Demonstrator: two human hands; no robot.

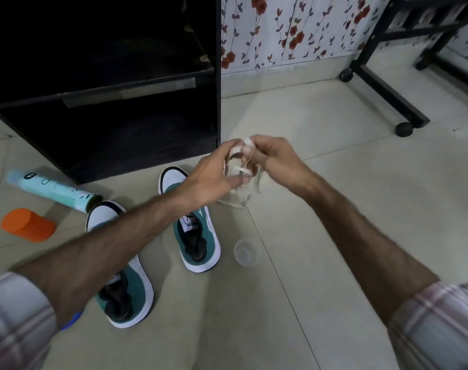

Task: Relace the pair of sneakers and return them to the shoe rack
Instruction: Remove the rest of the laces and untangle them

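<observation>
While you hold the white laces [239, 166] bunched up in the air, your right hand [274, 158] pinches the top loop and your left hand [213, 177] curls its fingers round the lower coils, though blur hides the exact fingertips. Below and toward you sit both sneakers [198, 231], unlaced on the floor [321, 263] beside the shoe rack [102, 102], toes pointing away toward its open front. Your left hand hangs almost over the nearer-to-rack sneaker, so that hand probably leads down, once you free one lace end.
</observation>
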